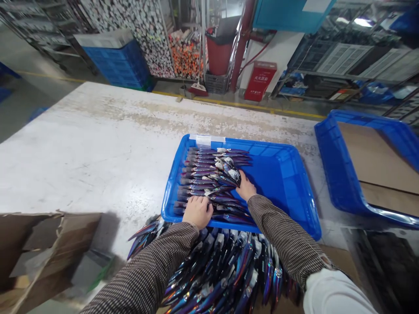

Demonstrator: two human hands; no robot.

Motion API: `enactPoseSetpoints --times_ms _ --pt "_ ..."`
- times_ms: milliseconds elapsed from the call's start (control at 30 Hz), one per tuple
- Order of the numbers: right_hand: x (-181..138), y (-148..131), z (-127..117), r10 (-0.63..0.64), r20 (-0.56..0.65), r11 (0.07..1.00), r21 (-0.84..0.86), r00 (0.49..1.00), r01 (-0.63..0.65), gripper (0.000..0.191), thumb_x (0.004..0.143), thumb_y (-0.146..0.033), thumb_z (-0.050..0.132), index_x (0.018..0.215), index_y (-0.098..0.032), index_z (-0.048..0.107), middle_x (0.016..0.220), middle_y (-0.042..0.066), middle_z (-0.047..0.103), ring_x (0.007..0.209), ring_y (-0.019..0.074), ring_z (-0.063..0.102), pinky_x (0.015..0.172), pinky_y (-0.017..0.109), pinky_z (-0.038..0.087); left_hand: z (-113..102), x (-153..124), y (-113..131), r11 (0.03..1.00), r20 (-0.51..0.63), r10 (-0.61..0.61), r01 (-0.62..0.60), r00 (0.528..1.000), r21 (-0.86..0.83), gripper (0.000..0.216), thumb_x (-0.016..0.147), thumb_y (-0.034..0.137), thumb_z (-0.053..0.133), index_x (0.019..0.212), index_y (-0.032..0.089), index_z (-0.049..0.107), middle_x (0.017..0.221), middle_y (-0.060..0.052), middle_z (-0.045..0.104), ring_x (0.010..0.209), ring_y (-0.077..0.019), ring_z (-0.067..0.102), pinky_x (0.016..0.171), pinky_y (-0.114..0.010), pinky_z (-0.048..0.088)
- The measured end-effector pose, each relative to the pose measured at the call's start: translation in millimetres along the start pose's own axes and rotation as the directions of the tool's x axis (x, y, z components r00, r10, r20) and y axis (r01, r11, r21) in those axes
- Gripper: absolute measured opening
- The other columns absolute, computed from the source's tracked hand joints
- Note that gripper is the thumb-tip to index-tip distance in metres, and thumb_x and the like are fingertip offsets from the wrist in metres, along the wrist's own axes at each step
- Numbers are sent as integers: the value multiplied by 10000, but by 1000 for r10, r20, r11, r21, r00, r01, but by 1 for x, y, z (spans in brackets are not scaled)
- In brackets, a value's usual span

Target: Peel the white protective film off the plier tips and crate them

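Note:
A blue plastic tray (278, 174) lies on the white table, its left half filled with a neat row of several shiny purple-blue tool-like pieces (199, 174). My left hand (197, 211) rests on the near end of that row, fingers curled down over the pieces. My right hand (245, 188) is closed on a small bundle of the same pieces (229, 171), held just above the row's right side. A large heap of the purple-blue pieces (225, 274) lies between my forearms at the table's near edge.
A second blue tray (330, 161) lined with cardboard sits at the right. An open cardboard box (42, 248) stands at the near left. Beyond the table are a blue crate (118, 61), a red bin (218, 52) and shelving.

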State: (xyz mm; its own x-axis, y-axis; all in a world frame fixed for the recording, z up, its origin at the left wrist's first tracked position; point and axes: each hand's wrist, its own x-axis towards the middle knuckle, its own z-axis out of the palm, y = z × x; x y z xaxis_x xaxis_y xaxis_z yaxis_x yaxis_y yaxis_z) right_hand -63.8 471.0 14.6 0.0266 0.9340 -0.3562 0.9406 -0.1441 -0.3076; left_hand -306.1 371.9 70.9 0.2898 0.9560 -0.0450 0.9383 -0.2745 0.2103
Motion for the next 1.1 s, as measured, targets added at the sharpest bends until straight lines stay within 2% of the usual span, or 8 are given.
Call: enactPoseSetpoints --times_ms 167,300,433,567,733,833,933,1100 --pt "-22 11 -24 -20 30 997 74 999 18 424 983 -347 647 1367 -196 549 1274 102 642 1044 269 674 896 493 565 -1 2 -1 1000 19 -5 5 1000 12 177 923 278 534 905 186 684 905 -119 728 909 -288 635 853 -410 452" --pt "-61 32 -55 -51 -27 984 168 998 55 469 973 -345 655 1398 -198 521 1252 103 663 1025 268 689 894 489 566 -1 6 -3 1000 40 2 -3 999 16 182 909 297 547 938 199 697 888 -117 731 895 -286 640 809 -388 470" --pt "-131 73 -84 -17 -153 964 258 988 57 753 858 -224 719 1518 -239 357 1296 85 676 1133 272 670 981 431 525 -1 10 -4 1000 58 6 -7 998 23 226 928 300 503 930 192 700 935 -122 743 932 -284 650 849 -376 478" --pt "-231 141 -98 200 -264 949 293 943 -120 821 825 -245 677 1552 -258 294 1273 72 698 1143 275 676 966 385 526 -1 15 -2 999 68 -7 5 998 36 302 950 320 434 898 177 696 963 -145 743 965 -305 653 862 -388 486" --pt "-363 230 -78 561 -296 825 271 773 -495 774 834 -349 645 1528 -218 328 1102 110 750 1009 318 725 852 423 564 -4 23 0 999 91 -13 8 996 48 325 940 349 414 868 182 684 958 -145 747 965 -316 657 843 -386 491" --pt "-413 269 -52 687 -219 727 220 693 -651 749 844 -369 659 1516 -222 362 1035 125 760 922 348 740 791 455 574 -8 25 2 998 104 -24 18 994 60 325 931 363 420 846 189 680 942 -130 750 953 -304 662 829 -367 489" --pt "-433 294 -24 737 -120 676 169 666 -717 700 897 -370 676 1512 -207 384 1126 150 728 917 323 731 811 479 576 -11 26 4 996 108 -52 44 993 80 331 929 378 418 852 191 680 955 -124 753 960 -298 666 818 -354 486" --pt "-426 325 11 726 -6 681 145 687 -718 510 986 -374 633 1443 -211 476 1326 121 615 1067 281 669 910 505 559 -12 29 6 990 128 -87 72 988 118 356 925 416 414 842 195 680 973 -123 757 965 -297 669 798 -345 484"
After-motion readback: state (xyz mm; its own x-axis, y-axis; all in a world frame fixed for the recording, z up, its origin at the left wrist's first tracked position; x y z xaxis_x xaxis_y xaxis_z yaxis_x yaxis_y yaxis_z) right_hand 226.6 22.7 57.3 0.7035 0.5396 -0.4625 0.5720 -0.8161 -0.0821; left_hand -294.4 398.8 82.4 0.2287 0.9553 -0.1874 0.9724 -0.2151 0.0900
